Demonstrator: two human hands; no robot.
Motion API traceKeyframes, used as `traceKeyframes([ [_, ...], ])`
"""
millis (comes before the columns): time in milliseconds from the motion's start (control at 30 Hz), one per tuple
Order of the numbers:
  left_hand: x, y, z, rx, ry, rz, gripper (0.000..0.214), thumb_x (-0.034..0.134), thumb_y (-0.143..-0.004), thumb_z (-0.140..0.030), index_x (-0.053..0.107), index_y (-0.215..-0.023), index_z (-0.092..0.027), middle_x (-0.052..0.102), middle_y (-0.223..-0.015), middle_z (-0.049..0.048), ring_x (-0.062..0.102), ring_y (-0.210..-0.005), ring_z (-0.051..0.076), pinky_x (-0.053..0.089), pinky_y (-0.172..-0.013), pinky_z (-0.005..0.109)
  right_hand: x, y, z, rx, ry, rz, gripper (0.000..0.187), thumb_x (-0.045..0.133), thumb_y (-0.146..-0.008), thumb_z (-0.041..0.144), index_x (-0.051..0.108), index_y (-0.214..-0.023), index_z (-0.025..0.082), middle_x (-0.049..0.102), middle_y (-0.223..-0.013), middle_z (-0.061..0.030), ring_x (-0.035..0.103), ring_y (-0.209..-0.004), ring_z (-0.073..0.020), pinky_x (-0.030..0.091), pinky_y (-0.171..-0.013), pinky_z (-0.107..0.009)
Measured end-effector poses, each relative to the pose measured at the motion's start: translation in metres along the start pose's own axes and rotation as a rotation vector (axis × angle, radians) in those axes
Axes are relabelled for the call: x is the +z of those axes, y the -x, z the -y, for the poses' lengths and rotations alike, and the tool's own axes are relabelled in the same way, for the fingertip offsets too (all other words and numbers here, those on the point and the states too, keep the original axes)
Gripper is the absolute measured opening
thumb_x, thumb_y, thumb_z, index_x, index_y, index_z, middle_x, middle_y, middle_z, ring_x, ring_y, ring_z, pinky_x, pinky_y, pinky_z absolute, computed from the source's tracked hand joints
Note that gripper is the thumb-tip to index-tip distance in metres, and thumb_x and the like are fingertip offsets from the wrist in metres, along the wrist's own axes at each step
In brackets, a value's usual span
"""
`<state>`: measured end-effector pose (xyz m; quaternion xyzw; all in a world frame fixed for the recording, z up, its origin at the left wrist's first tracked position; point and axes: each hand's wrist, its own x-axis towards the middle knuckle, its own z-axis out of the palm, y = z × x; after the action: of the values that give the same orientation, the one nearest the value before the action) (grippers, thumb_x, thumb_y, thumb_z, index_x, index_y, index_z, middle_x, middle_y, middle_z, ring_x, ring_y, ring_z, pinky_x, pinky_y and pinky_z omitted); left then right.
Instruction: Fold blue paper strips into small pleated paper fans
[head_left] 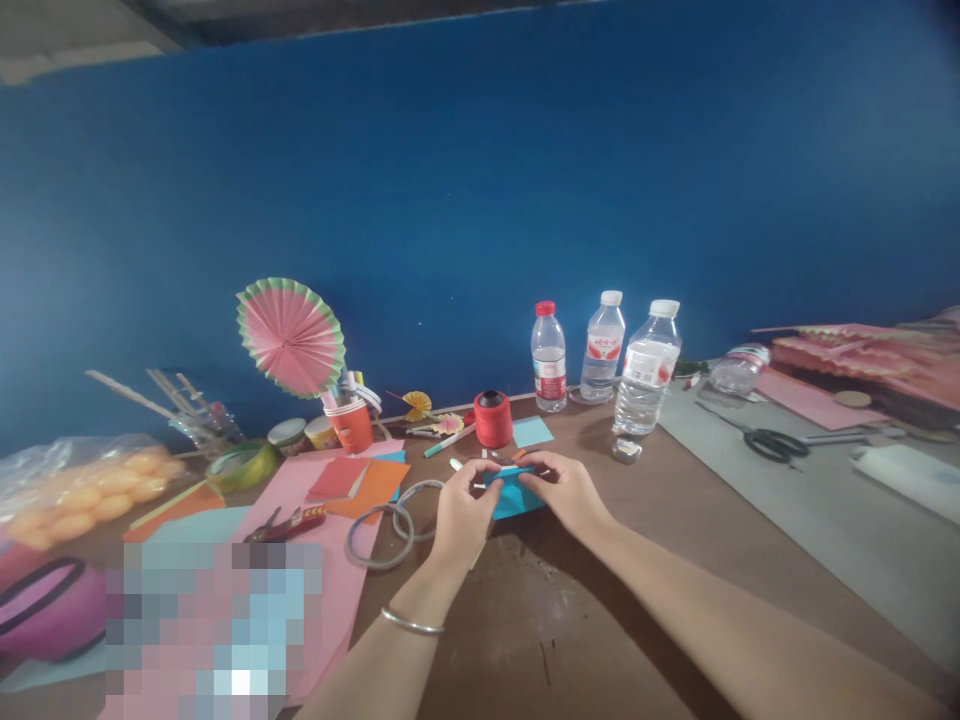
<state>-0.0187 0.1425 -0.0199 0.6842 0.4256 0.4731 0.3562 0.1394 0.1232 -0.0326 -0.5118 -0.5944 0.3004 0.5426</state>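
Observation:
A small piece of blue paper is pinched between both hands over the brown table, its upper edge folded or doubled. My left hand grips its left side with thumb and fingertips, a silver bangle round that wrist. On the paper's right side, my right hand holds it the same way. The fingertips partly hide the top edge. Just behind the hands stand a red spool of thread and a flat light-blue paper square. Two grey rings lie left of my left hand.
Three water bottles stand along the blue wall. Black scissors lie on a grey mat at right. Leftward are pink paper, an orange cup with a pleated paper fan, and a bag of orange balls.

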Motion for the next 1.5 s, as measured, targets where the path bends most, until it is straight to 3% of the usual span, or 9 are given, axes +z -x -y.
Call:
traceKeyframes([
  [433, 0.000, 0.000, -0.002, 0.010, -0.057, 0.060, 0.013, 0.053, -0.072, -0.024, 0.063, -0.078, -0.018, 0.065, -0.081, 0.0028, 0.058, -0.075, 0.017, 0.043, -0.066, 0.026, 0.001, 0.002, 0.008, -0.042, 0.060, 0.050, 0.013, 0.052, -0.073, 0.024, 0.062, -0.079, 0.019, 0.064, -0.082, -0.0031, 0.058, -0.075, -0.0164, 0.043, -0.066, -0.027],
  [700, 0.002, 0.003, -0.004, 0.018, -0.081, 0.128, 0.013, 0.054, -0.073, -0.026, 0.063, -0.073, -0.017, 0.065, -0.073, 0.0014, 0.056, -0.069, 0.015, 0.042, -0.064, 0.025, 0.002, 0.006, 0.011, -0.107, 0.212, 0.022, 0.007, 0.050, -0.068, 0.019, 0.057, -0.067, 0.019, 0.061, -0.071, -0.0001, 0.053, -0.066, -0.0143, 0.038, -0.063, -0.024],
  [933, 0.000, 0.001, -0.003, -0.028, -0.113, 0.022, 0.014, 0.054, -0.072, -0.028, 0.064, -0.074, -0.017, 0.064, -0.069, 0.0008, 0.054, -0.062, 0.014, 0.040, -0.059, 0.024, -0.001, 0.000, 0.005, 0.063, 0.071, -0.070, 0.010, 0.051, -0.065, 0.023, 0.058, -0.066, 0.017, 0.055, -0.058, 0.0009, 0.047, -0.054, -0.0122, 0.037, -0.051, -0.022],
  [1133, -0.001, 0.001, -0.004, -0.045, -0.098, 0.010, 0.014, 0.053, -0.072, -0.027, 0.064, -0.076, -0.018, 0.064, -0.071, 0.0009, 0.055, -0.064, 0.015, 0.041, -0.061, 0.025, -0.001, -0.003, 0.002, 0.110, -0.049, -0.118, 0.015, 0.052, -0.068, 0.028, 0.059, -0.065, 0.016, 0.055, -0.059, 0.0005, 0.047, -0.056, -0.0123, 0.036, -0.052, -0.023],
  [1333, 0.001, -0.001, -0.001, -0.043, -0.001, 0.023, 0.011, 0.053, -0.070, -0.020, 0.060, -0.078, -0.017, 0.063, -0.078, 0.0016, 0.057, -0.069, 0.014, 0.043, -0.063, 0.024, 0.000, -0.002, 0.003, 0.036, -0.056, 0.019, 0.022, 0.051, -0.074, 0.036, 0.062, -0.074, 0.016, 0.061, -0.069, -0.0011, 0.053, -0.066, -0.0152, 0.040, -0.061, -0.025],
  [1500, 0.003, -0.002, 0.002, -0.025, 0.082, 0.046, 0.014, 0.056, -0.066, -0.015, 0.056, -0.080, -0.017, 0.062, -0.080, 0.0019, 0.058, -0.075, 0.015, 0.044, -0.067, 0.025, 0.001, -0.001, 0.002, 0.030, -0.025, 0.065, 0.016, 0.055, -0.072, 0.028, 0.063, -0.080, 0.017, 0.064, -0.078, -0.0025, 0.057, -0.072, -0.0166, 0.043, -0.067, -0.027],
])
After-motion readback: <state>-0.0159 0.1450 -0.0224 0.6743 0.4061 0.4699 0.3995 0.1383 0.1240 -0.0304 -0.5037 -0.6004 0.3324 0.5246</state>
